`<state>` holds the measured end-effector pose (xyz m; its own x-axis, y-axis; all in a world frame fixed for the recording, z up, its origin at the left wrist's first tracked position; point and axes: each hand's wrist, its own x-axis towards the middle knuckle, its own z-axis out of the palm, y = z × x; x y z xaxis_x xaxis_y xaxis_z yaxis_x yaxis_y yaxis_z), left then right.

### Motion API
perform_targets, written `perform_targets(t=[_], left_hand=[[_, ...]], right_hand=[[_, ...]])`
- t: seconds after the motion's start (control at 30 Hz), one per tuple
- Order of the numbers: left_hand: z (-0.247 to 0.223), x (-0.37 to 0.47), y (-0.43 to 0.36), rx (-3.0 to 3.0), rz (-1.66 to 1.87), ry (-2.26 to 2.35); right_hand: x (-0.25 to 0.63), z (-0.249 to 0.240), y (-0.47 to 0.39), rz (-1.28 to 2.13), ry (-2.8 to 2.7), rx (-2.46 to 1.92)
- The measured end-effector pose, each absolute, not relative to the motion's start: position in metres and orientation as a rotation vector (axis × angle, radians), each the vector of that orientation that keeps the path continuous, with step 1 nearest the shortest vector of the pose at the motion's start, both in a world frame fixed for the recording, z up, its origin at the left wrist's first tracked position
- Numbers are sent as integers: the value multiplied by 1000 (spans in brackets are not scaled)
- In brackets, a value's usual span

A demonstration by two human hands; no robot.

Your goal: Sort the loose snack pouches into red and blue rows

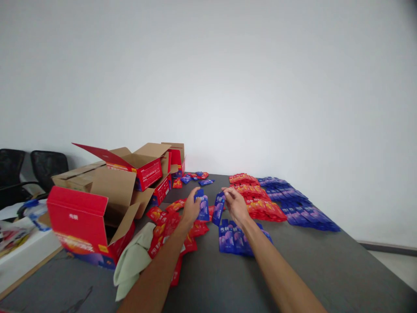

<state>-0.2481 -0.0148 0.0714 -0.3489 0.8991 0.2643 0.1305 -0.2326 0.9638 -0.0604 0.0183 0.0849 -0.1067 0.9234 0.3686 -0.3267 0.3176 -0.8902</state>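
Note:
My left hand (pixel 191 206) is closed on a blue pouch (pixel 203 208) with pale lettering, held upright above the table. In my right hand (pixel 235 202), another blue pouch (pixel 218 209) hangs from the pinched fingers, slightly tilted. The two pouches are a small gap apart. Below my right hand and forearm lies a row of overlapping blue pouches (pixel 230 239), partly covered by the arm. Loose red pouches (pixel 163 226) are heaped under and beside my left forearm, which hides some of them.
Open red cartons (pixel 80 221) crowd the left side, with a pale green cloth (pixel 135 261) beside the nearest. Layered rows of red pouches (pixel 265 209) and blue pouches (pixel 306 214) lie at the right. Mixed loose pouches (pixel 206 182) lie at the back, near the wall (pixel 244 87).

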Motion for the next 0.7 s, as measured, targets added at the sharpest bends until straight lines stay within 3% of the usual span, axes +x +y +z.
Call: perform_targets(t=[0.47, 0.7], left_hand=[[37, -169, -48, 1423, 1183, 1133], [38, -164, -57, 1663, 1240, 1199]], right_hand=[[-13, 52, -31, 1520, -915, -556], [-7, 59, -48, 1206, -1123, -780]])
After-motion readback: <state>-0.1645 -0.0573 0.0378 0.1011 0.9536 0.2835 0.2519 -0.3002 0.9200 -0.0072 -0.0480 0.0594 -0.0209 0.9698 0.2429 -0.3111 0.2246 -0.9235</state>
